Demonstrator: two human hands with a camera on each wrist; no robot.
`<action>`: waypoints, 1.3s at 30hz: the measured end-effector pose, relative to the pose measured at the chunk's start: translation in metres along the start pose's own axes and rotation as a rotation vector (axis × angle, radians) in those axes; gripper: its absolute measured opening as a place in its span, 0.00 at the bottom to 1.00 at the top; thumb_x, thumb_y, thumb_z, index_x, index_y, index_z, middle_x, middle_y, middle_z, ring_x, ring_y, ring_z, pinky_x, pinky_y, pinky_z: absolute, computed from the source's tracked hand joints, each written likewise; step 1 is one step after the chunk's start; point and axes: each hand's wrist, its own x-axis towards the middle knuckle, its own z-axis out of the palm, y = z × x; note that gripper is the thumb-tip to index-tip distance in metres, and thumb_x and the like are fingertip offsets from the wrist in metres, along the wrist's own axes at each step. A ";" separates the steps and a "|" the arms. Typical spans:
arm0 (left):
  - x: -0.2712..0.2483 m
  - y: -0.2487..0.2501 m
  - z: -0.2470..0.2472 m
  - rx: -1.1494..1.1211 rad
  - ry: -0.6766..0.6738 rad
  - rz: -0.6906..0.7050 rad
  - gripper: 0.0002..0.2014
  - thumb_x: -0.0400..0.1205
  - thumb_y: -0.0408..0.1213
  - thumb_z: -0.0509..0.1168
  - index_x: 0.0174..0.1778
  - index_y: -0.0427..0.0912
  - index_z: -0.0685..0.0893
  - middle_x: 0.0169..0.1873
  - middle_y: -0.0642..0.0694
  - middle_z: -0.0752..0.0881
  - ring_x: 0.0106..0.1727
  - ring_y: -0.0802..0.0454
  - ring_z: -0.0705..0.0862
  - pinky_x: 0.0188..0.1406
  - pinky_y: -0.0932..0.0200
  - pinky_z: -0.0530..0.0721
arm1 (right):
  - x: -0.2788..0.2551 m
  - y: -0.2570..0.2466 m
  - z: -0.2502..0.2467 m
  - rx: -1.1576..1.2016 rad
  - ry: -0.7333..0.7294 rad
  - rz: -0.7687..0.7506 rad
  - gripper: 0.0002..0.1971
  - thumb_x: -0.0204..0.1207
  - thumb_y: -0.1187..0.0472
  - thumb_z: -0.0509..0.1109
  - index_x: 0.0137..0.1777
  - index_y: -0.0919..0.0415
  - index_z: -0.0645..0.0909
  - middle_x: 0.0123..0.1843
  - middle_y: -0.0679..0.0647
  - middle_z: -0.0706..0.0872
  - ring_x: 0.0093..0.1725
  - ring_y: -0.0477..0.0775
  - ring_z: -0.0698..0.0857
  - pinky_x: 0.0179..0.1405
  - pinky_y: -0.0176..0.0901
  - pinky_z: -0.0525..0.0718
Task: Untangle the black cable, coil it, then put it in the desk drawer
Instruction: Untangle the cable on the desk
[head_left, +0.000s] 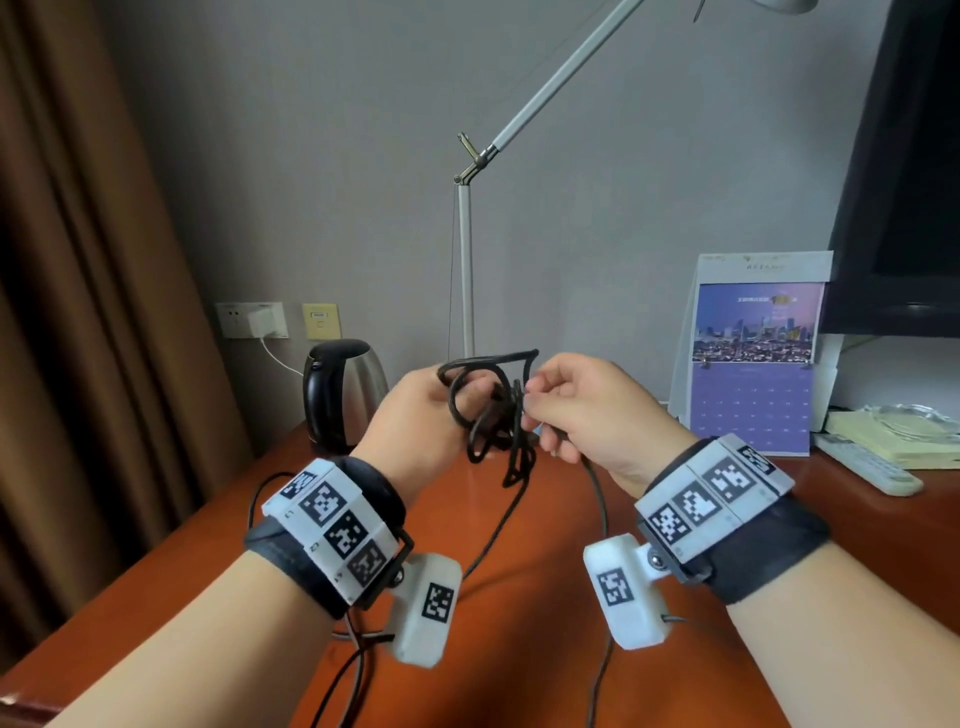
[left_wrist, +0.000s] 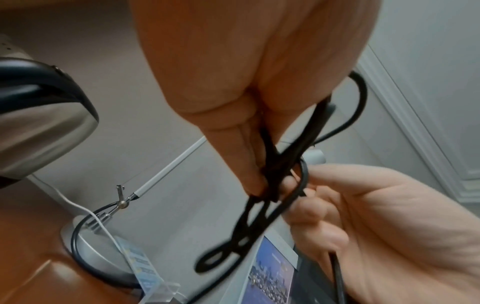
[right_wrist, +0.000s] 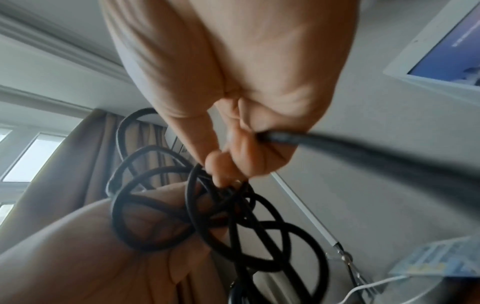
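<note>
Fingers of both hands pinch tangled black cable above desk

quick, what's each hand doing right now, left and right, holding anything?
Left hand: holds the tangled loops of the black cable, above the desk.
Right hand: pinches a strand at the tangle; another length runs out of its curled fingers.

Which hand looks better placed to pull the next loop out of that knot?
Probably the right hand: its fingertips pinch a strand at the tangle of black cable, ready to draw it out, while the left hand holds the bundle steady.
</note>
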 end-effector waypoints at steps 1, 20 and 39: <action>0.002 -0.002 -0.003 -0.019 0.059 -0.021 0.12 0.89 0.46 0.66 0.47 0.45 0.93 0.42 0.46 0.94 0.49 0.48 0.93 0.53 0.47 0.90 | -0.001 0.001 0.001 0.064 -0.026 0.036 0.03 0.83 0.68 0.69 0.48 0.62 0.78 0.30 0.56 0.86 0.25 0.54 0.79 0.21 0.44 0.73; 0.019 -0.003 -0.008 -0.253 0.181 -0.189 0.14 0.87 0.41 0.66 0.41 0.39 0.91 0.38 0.39 0.94 0.42 0.37 0.93 0.46 0.39 0.91 | -0.006 -0.004 0.010 0.214 -0.095 0.048 0.02 0.85 0.72 0.66 0.51 0.68 0.79 0.33 0.61 0.84 0.27 0.55 0.81 0.23 0.45 0.79; 0.007 0.029 0.014 -0.387 0.195 -0.391 0.11 0.91 0.37 0.63 0.50 0.34 0.87 0.40 0.41 0.94 0.43 0.42 0.93 0.51 0.39 0.93 | -0.030 -0.002 -0.002 0.287 -0.058 0.141 0.05 0.86 0.72 0.66 0.47 0.67 0.77 0.33 0.61 0.82 0.25 0.54 0.79 0.22 0.45 0.78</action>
